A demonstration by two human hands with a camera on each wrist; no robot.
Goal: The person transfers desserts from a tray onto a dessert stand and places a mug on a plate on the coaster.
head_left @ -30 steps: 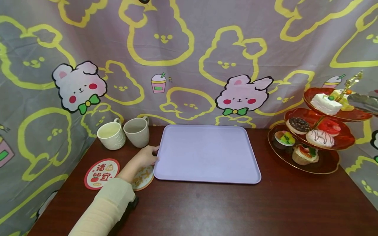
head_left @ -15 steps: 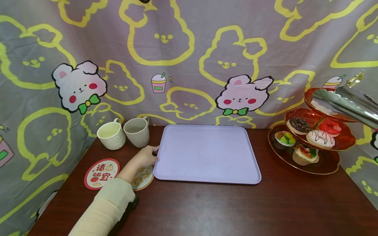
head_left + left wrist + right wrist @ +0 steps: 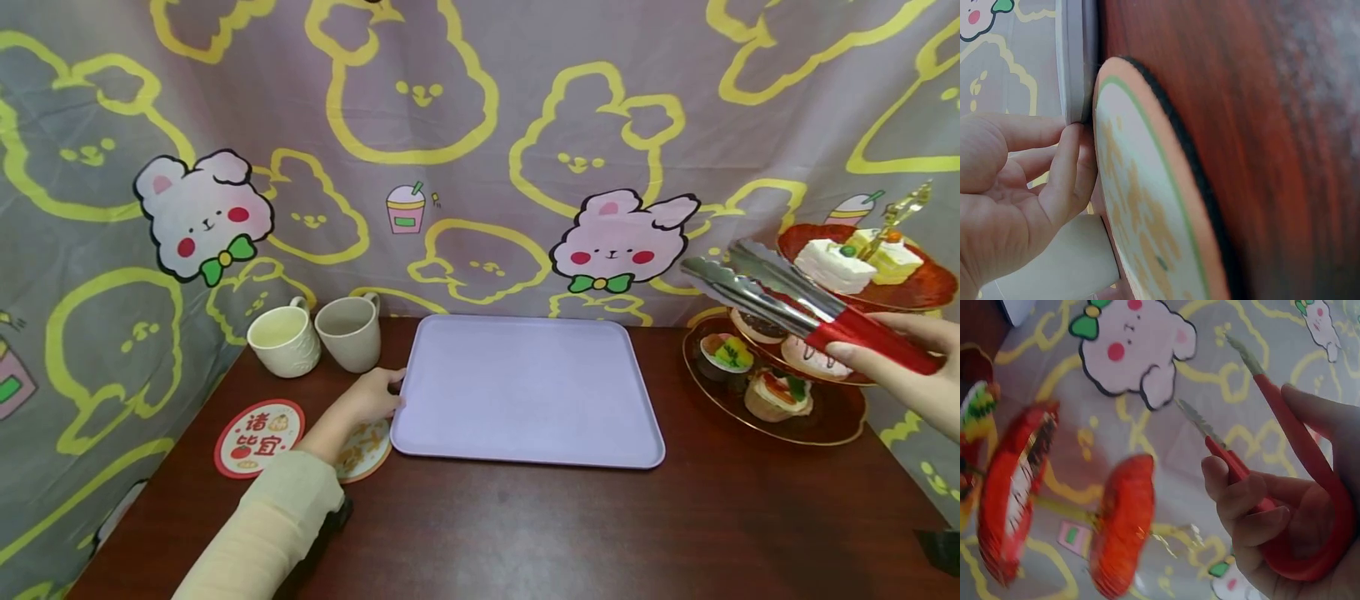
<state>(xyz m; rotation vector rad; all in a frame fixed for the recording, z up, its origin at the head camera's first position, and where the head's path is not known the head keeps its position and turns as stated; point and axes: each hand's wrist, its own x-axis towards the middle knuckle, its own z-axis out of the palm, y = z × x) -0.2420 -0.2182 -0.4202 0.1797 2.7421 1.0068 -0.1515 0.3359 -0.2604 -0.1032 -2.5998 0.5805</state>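
My left hand [image 3: 366, 397] pinches the left edge of a pale lilac tray [image 3: 525, 392] that lies flat on the table. In the left wrist view, thumb and fingertips meet at the tray's rim [image 3: 1077, 81]. My right hand [image 3: 918, 358] grips a pair of metal food tongs [image 3: 847, 329] by the red handles. Nothing sits between the spread tong tips, which point left in front of a tiered red cake stand [image 3: 933, 292]. On its top tier are a white cake piece [image 3: 834, 265] and a yellow one [image 3: 888, 257]. The tongs partly hide the doughnuts [image 3: 813, 357] below.
A fruit-topped cupcake [image 3: 725, 353] and a tart [image 3: 778, 395] stand on the bottom tier. Back left are a cream mug [image 3: 285, 342] and a grey mug [image 3: 348, 333]. Two round coasters, one red-rimmed [image 3: 258, 437] and one orange-rimmed [image 3: 363, 450], lie near my left arm.
The tongs have come from the right edge, across the stand's top tier, and swung lower and leftward. My right hand is now in view. The left hand and tray stay put.
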